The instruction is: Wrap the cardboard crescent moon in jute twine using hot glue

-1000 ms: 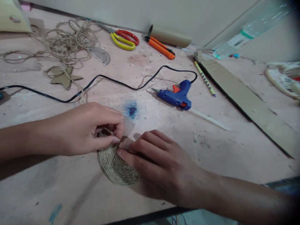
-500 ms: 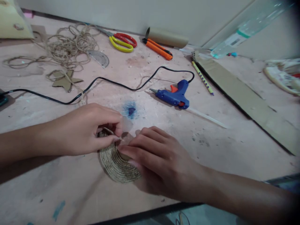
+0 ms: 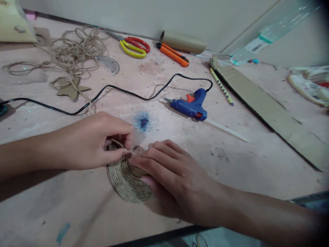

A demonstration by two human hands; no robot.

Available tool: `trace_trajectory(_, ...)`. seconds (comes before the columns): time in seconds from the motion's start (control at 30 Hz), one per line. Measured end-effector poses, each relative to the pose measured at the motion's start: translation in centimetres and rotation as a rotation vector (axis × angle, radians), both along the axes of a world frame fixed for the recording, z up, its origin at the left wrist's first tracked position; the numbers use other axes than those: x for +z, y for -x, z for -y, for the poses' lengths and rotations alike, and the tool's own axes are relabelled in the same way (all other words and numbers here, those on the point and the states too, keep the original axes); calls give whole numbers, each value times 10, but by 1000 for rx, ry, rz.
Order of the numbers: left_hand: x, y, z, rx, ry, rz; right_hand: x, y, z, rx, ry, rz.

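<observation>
A round disc wound from jute twine (image 3: 123, 180) lies flat on the worn pink table (image 3: 246, 161), near its front edge. My left hand (image 3: 95, 142) is closed over the disc's upper edge, pinching a strand of twine between thumb and fingers. My right hand (image 3: 169, 178) presses on the disc's right half with its fingers together, covering the middle. The two hands touch at the fingertips.
A blue glue gun (image 3: 190, 106) with a black cord (image 3: 102, 90) lies beyond the hands. Loose twine (image 3: 74, 48), a cardboard star (image 3: 70, 88), a protractor (image 3: 110, 64), scissors (image 3: 135, 46), an orange cutter (image 3: 173, 54), a pencil (image 3: 222, 87) and a cardboard strip (image 3: 267, 109) lie further back.
My right hand has shifted slightly left and up onto the disc, its fingers curling over more of the middle. The left hand keeps its pinch almost in place.
</observation>
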State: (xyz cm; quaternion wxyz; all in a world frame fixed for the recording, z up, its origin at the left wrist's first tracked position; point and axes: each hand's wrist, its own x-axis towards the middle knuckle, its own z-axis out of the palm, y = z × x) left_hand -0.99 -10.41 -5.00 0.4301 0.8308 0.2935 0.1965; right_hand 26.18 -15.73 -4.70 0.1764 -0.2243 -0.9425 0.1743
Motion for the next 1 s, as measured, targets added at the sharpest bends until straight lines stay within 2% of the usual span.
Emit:
trace_trajectory(0.3, -1, 0, 0, -5, -15, -3, 1, 1, 2, 10, -37, -9)
trace_trajectory(0.5, 2, 3, -1, -31, 34, 7, 1, 0, 2, 14, 21, -1)
trace_trajectory(0.7, 8, 3, -5, -38, 108, -25, -4, 0, 1, -22, 86, -97)
trace_trajectory(0.83, 6, 4, -5, -41, 137, -28, -4, 0, 0, -1, 104, -84)
trace_trajectory(1.0, 1, 7, -4, -39, 119, 22, -2, 0, 1, 0, 47, -68)
